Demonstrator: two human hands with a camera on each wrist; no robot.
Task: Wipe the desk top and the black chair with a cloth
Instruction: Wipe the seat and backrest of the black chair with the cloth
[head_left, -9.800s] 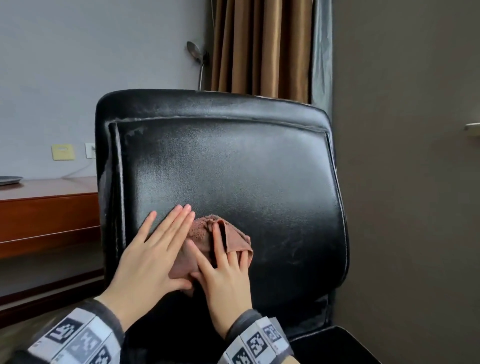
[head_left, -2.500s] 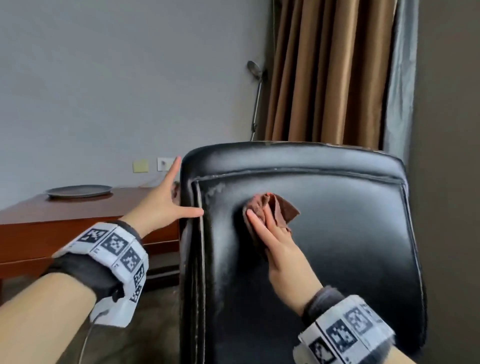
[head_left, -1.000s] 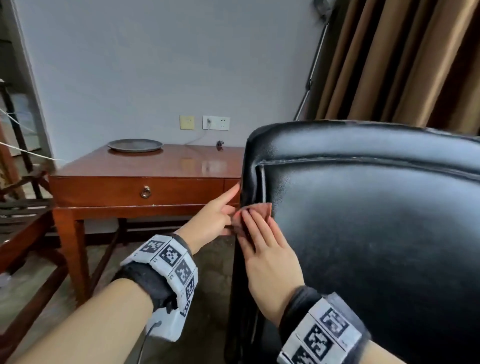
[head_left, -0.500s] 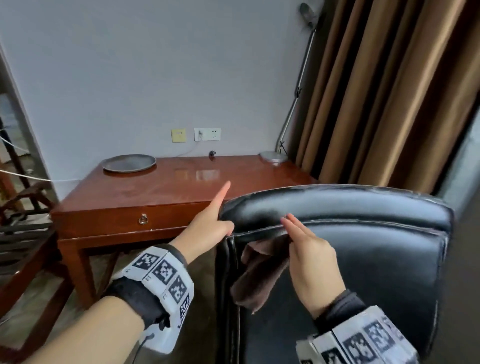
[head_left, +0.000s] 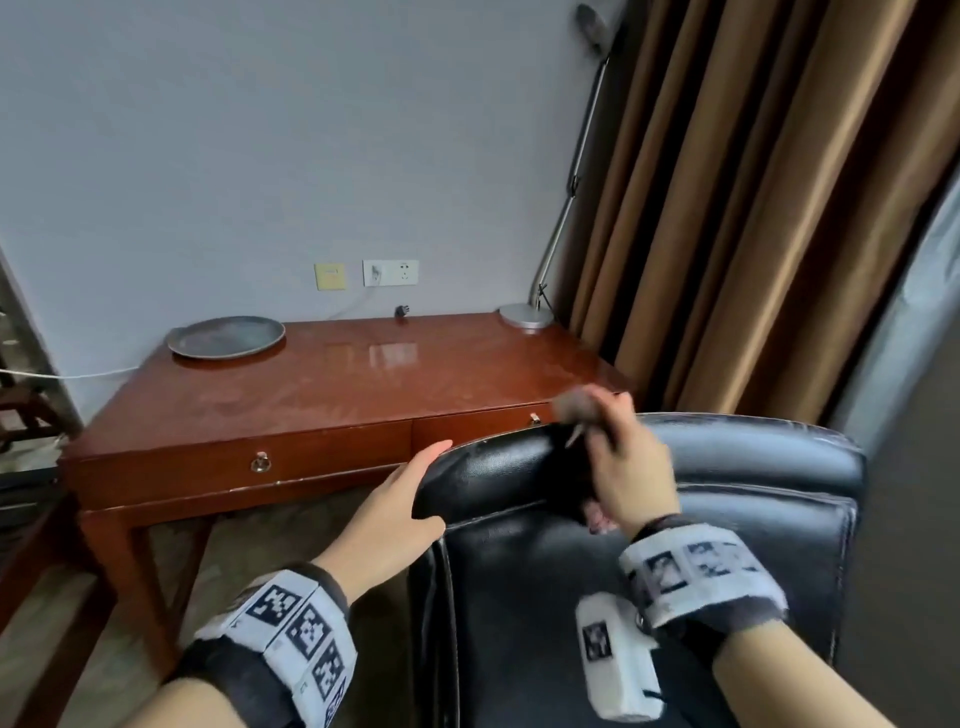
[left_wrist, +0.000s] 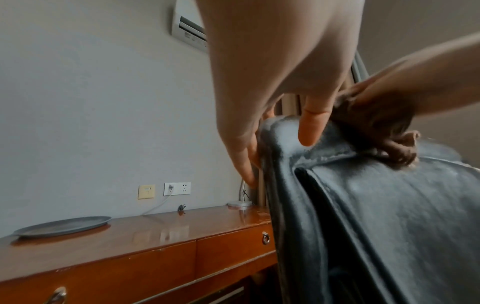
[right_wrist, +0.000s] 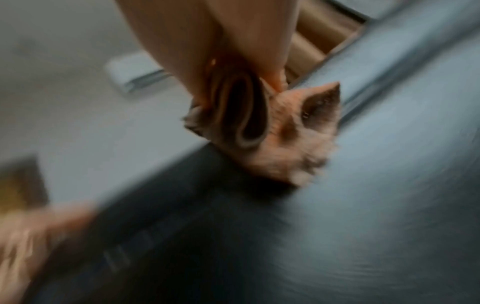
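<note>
The black chair (head_left: 727, 545) shows its backrest at the lower right, with the wooden desk (head_left: 337, 384) behind it. My left hand (head_left: 415, 493) grips the backrest's top left corner, thumb (left_wrist: 311, 125) on the front and fingers (left_wrist: 246, 156) down the side. My right hand (head_left: 618, 457) holds the bunched brown cloth (head_left: 574, 408) on the backrest's top edge, just right of the left hand. Both wrist views show the cloth (left_wrist: 376, 127) (right_wrist: 272, 133) lying against the black leather (right_wrist: 337, 226); the right wrist view is blurred by motion.
A grey round plate (head_left: 226, 338) lies at the desk's back left and a lamp base (head_left: 524, 316) at its back right. Brown curtains (head_left: 753, 208) hang right of the desk. Wall sockets (head_left: 389, 273) carry a plugged cable. Dark wooden furniture (head_left: 21, 415) stands at the left edge.
My right hand has carried the cloth up from the backrest's front face onto its top edge. My left hand has gone from an outstretched touch to a grip on the corner.
</note>
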